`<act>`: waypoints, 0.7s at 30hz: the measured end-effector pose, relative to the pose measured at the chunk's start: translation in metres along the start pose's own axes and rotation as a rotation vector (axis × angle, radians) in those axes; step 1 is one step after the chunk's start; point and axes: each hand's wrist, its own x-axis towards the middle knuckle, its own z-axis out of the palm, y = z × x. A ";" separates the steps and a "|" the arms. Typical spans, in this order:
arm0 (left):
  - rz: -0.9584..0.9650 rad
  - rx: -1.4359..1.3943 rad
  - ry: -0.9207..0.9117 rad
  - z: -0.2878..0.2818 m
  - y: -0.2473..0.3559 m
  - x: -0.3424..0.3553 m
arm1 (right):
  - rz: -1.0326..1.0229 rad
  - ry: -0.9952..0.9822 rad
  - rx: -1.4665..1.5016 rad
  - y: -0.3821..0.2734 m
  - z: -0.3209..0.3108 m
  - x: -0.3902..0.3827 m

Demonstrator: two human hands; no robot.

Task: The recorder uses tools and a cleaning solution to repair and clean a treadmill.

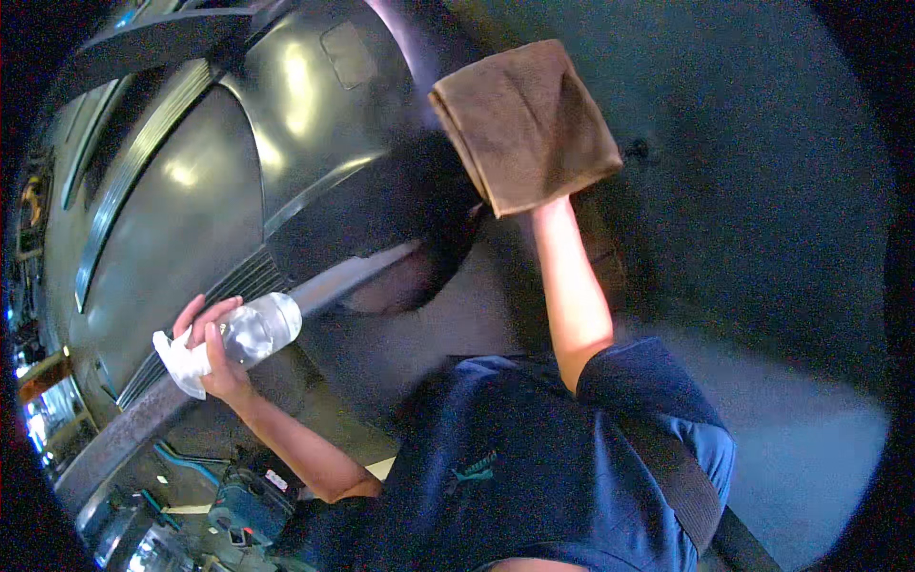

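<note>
My left hand [217,351] is closed around the neck of a clear spray bottle [255,330] with a white trigger head [181,364]. The bottle is tilted onto its side, its base pointing right, near the lower side of a dark car [181,181]. My right hand reaches forward and holds a folded brown towel [529,124]. The cloth covers that hand, so its fingers are hidden. In this view the towel appears just right of the car's wheel arch [400,181], and I cannot tell whether it touches the car.
A ribbed side step [238,276] runs along the car's lower edge. On the floor at lower left stands a dark teal machine or case [250,505] near a blue hose-like piece [186,459]. Dark floor [762,238] spreads out on the right.
</note>
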 end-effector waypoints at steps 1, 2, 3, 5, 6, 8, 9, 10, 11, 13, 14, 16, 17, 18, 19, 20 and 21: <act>-0.010 -0.059 -0.012 0.000 0.003 -0.001 | 0.112 0.047 0.029 0.004 0.004 -0.008; 0.028 -0.038 -0.024 -0.002 -0.003 0.003 | 0.160 0.038 0.048 0.005 0.007 -0.010; 0.024 -0.066 -0.035 -0.001 -0.001 0.004 | 0.193 0.030 0.055 0.005 0.010 -0.016; 0.032 -0.074 -0.055 0.000 0.005 0.003 | 0.243 0.007 0.045 -0.002 0.018 -0.023; 0.038 -0.099 -0.046 0.001 0.007 0.003 | 0.263 -0.007 0.035 -0.004 0.024 -0.024; -0.034 -0.117 -0.025 0.003 0.020 -0.004 | 0.319 -0.038 0.015 0.002 0.028 -0.029; -0.033 -0.248 -0.020 0.018 0.026 0.004 | 0.308 -0.034 -0.018 -0.006 0.033 -0.035; -0.032 -0.167 -0.016 0.025 0.022 0.004 | 0.313 -0.050 -0.052 -0.009 0.037 -0.037; 0.009 0.107 -0.019 0.034 0.039 -0.011 | 0.352 -0.081 -0.080 0.001 0.045 -0.039; -0.033 0.101 -0.072 0.068 0.043 -0.025 | 0.359 -0.132 -0.214 0.007 0.060 -0.043; 0.085 0.163 -0.110 0.099 0.054 -0.022 | 0.315 -0.140 -0.327 0.002 0.064 -0.044; -0.083 -0.094 -0.092 0.139 0.054 -0.040 | 0.252 -0.244 -0.632 0.019 0.075 -0.046; -0.156 -0.317 -0.106 0.158 0.069 -0.046 | 0.167 -0.313 -0.845 0.025 0.082 -0.053; 0.007 -0.320 -0.251 0.162 0.052 -0.047 | 0.069 -0.396 -1.024 0.027 0.096 -0.067; -0.023 -0.331 -0.299 0.166 0.040 -0.058 | -0.050 -0.495 -1.114 0.027 0.111 -0.076; -0.248 -0.621 -0.232 0.179 0.064 -0.070 | -0.171 -0.587 -1.207 0.024 0.126 -0.092; -0.219 -0.678 -0.170 0.190 0.068 -0.078 | -0.243 -0.679 -1.331 0.027 0.135 -0.106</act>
